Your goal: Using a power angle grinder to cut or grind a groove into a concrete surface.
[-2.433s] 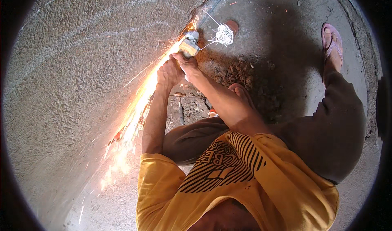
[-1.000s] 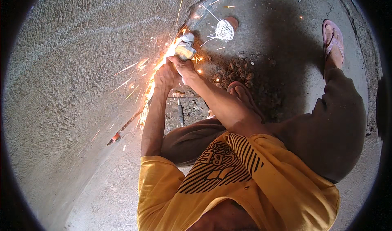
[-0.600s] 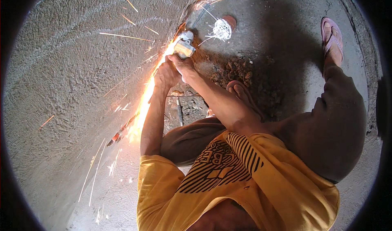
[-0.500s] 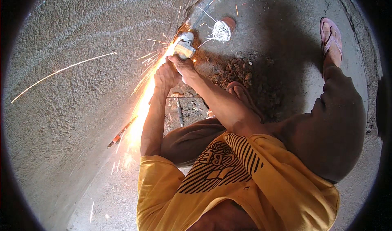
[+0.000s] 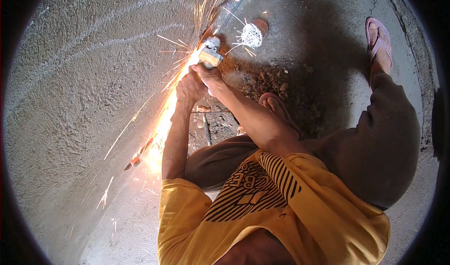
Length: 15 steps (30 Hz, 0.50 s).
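Both hands are closed round an angle grinder (image 5: 210, 55) with a grey head and a yellowish body, held low where the rough wall meets the floor. My left hand (image 5: 189, 88) wraps its rear part. My right hand (image 5: 209, 79) grips just behind the head, its thumb along the body. The disc is hidden by the head and the glare. A bright orange stream of sparks (image 5: 171, 110) runs from the head back along the wall's foot, past my left forearm, and finer sparks fan out onto the wall.
The grey plastered wall (image 5: 84, 77) rises on the left. A white stringy bundle (image 5: 251, 35) sits by a reddish-brown round object (image 5: 261, 26). Broken rubble (image 5: 269, 83) lies right of the grinder. A dark rod (image 5: 206, 130) and an orange-and-dark tool (image 5: 134, 162) lie nearby. My sandalled foot (image 5: 378, 42) is at right.
The grinder and both hands have shifted very slightly left, still in the same grip. The spark stream near my left forearm looks narrower, and single sparks fly in different places.
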Tool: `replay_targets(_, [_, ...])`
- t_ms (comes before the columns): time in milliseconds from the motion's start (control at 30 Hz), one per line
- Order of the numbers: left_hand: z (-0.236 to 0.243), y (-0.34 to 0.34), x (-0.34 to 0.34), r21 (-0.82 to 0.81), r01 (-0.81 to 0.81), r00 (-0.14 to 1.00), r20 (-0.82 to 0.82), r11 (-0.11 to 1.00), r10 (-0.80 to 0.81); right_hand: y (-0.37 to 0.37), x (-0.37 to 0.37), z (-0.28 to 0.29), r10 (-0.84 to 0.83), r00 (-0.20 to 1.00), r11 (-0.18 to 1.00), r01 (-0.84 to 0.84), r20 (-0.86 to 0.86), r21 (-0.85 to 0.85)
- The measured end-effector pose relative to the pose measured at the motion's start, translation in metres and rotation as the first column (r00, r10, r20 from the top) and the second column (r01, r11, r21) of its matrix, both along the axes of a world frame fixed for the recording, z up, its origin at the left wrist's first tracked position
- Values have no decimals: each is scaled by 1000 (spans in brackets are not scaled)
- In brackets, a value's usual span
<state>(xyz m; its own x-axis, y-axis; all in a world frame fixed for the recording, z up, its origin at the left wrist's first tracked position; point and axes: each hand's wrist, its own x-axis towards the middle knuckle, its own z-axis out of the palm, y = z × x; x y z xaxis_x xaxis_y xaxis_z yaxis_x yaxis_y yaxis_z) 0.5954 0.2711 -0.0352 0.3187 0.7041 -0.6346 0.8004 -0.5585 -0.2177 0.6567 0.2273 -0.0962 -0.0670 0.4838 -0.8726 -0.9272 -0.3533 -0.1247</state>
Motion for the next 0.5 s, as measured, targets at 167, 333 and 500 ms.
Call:
replay_targets(167, [-12, -7, -36, 489, 526, 759, 98, 696, -643, 1, -2, 3, 3, 1000, 1000, -3, -17, 2])
replay_targets(333, [4, -7, 0, 86, 166, 986, 17, 982, -168, 0, -9, -9, -3, 1000, 999, 3, -3, -37])
replay_targets(500, [12, -9, 0, 99, 142, 988, 51, 985, -147, 2, -15, -8, 37, 999, 999, -37, -14, -8])
